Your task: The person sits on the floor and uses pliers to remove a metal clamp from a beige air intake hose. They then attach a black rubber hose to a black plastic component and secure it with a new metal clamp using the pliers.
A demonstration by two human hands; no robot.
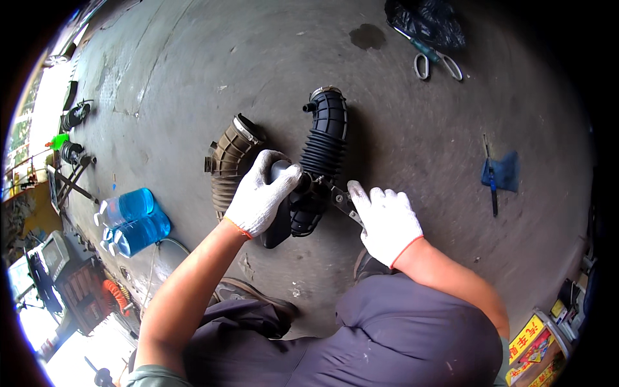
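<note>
A grey concrete floor (400, 148) fills the view, marked by faint cracks and a dark stain (367, 36). Right of the stain, a black bag (425, 22) and scissors (438, 63) are seen. Farther right and lower, a blue cloth (506, 171) lies with a thin tool (491, 180) across it. Well left of the stain and lower, two blue bottles (132, 219) lie side by side. Beyond them, at the left rim, strong daylight comes in, and assorted clutter is stacked there. Yellow boxes (535, 348) are seen at the lower right rim.
</note>
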